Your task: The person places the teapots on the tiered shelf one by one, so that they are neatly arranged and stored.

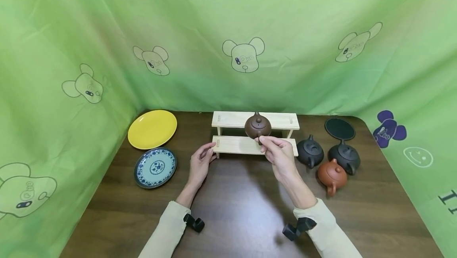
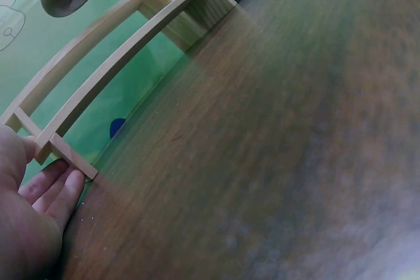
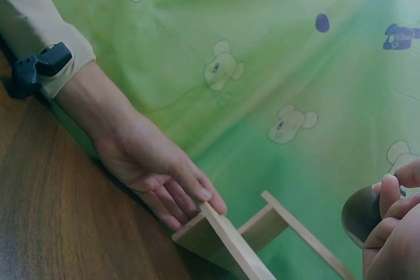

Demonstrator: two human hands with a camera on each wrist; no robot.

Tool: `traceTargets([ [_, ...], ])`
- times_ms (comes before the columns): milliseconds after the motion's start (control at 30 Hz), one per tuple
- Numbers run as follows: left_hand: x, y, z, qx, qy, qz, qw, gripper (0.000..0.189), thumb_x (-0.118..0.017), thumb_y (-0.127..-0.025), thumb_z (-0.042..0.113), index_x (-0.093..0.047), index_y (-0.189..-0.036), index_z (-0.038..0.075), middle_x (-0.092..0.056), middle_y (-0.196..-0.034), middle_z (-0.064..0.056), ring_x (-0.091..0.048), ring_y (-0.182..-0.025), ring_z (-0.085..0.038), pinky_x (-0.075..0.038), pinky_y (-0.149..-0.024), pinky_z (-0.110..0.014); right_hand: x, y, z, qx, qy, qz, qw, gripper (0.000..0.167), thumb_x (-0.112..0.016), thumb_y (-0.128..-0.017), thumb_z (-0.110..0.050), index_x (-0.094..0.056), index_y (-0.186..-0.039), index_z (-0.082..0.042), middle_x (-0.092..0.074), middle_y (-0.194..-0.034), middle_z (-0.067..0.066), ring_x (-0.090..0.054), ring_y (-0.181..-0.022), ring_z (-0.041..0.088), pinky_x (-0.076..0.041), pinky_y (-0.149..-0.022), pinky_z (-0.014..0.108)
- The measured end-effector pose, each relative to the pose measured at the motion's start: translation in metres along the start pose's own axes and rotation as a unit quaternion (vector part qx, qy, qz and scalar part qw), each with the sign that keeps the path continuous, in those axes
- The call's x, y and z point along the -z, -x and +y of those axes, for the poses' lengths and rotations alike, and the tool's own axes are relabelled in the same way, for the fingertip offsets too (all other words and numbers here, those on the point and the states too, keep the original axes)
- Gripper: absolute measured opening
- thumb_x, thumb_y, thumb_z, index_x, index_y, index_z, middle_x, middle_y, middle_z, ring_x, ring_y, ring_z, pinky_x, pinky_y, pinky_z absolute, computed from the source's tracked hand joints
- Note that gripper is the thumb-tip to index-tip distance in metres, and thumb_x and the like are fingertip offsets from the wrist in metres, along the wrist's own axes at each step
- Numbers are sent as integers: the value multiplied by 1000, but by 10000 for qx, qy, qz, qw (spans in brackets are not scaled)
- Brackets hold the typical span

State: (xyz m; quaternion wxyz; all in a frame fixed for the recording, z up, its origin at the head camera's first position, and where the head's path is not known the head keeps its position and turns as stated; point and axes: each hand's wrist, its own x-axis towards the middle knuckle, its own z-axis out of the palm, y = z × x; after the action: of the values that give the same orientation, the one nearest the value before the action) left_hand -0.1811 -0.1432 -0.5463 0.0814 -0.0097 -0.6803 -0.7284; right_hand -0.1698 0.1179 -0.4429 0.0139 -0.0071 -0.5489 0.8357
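Carries the dark brown teapot upright in mid-air by its handle, clear of the two-tier wooden stand. Cannot tell the tier straight below. Looks like unglazed clay: probably rigid and fairly light, with a matt surface unlikely to slip much, yet brittle enough to chip or crack at a hard knock. Seems inclined to dip spout-first, being held at one side with most of its bulk beyond the grip. Best taken firmly by the handle, perhaps steadied under the belly, and kept level on account of a possibly loose lid.

Pinches that handle between thumb and bent fingers of the right hand, closed up with little gap. Holds the near left corner of the stand lightly with the left hand, placing the thumb at the end of the lower plank and the fingers by the leg, spread little wider than the wood. Should feel stiff and light there, likely to slide on the smooth counter if bumped.

Note, to the right, two black teapots and a reddish-brown teapot; to the left, a yellow plate and a blue-patterned plate.
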Motion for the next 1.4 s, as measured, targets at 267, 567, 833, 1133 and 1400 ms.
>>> traceTargets([
  [267,1,-1,2,112,105,55,9999,28,-60,-113,-3,-70,-138,-10,-69,-143,-28,-73,-115,-10,-66,-102,-32,-11,-3,0,-23,-139,-171,9998,37,-65,-105,5,-86,-85,-17,-73,-72,-4,-35,-45,-3,-19,-46,13],
  [567,2,1,-3,145,117,57,9998,29,-58,-113,-3,-68,-139,-11,-69,-144,-29,-73,-115,-8,-66,-103,-34,-16,-9,7,-131,-118,-138,9997,32,-69,-105,3,-87,-86,-16,-70,-68,-3,-32,-44,-2,-17,-46,13],
  [833,0,-1,0,110,71,66,9999,28,-59,-113,-2,-70,-139,-9,-70,-143,-27,-73,-115,-8,-66,-103,-32,-20,-18,13,-93,-173,-92,9998,30,-71,-104,2,-87,-86,-15,-70,-68,-2,-32,-43,-2,-18,-44,12],
  [1133,0,0,-2,27,64,44,10000,28,-59,-113,-3,-69,-138,-12,-70,-142,-28,-73,-115,-8,-66,-101,-32,-31,-26,23,164,-182,-29,9997,28,-72,-103,3,-87,-85,-14,-68,-64,-4,-31,-44,-3,-17,-42,13],
  [1400,0,0,-2,-20,63,6,10000,28,-59,-113,-2,-69,-138,-12,-69,-143,-29,-72,-115,-7,-66,-102,-32,-41,-38,31,266,-88,-9,9996,27,-73,-103,1,-87,-85,-16,-69,-64,-4,-30,-45,-2,-17,-42,14],
])
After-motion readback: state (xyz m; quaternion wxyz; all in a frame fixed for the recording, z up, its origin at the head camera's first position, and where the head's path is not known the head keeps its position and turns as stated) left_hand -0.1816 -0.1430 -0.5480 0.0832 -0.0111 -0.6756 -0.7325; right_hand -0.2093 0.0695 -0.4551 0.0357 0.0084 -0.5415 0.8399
